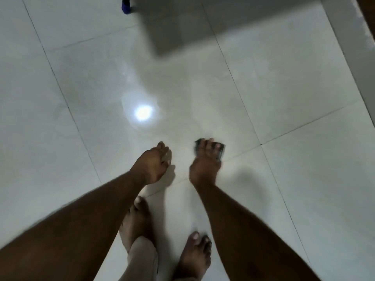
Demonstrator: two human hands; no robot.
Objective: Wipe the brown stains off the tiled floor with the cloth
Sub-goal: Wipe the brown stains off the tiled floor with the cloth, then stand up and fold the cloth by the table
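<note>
My right hand (205, 161) presses a small dark cloth (220, 151) flat against the pale tiled floor (284, 88), fingers spread over it; only the cloth's edges show past the fingers. My left hand (154, 161) hangs just above the floor to the left of it, fingers loosely curled, holding nothing. The picture is blurred and I can make out no brown stain near the cloth. The tiles around the hands look wet and glossy.
My two bare feet (194, 254) stand on the tiles below the hands. A bright lamp reflection (143, 112) shines on the floor at centre left. A blue-capped furniture leg (126, 6) stands at the top. A wall base (349, 37) runs along the right.
</note>
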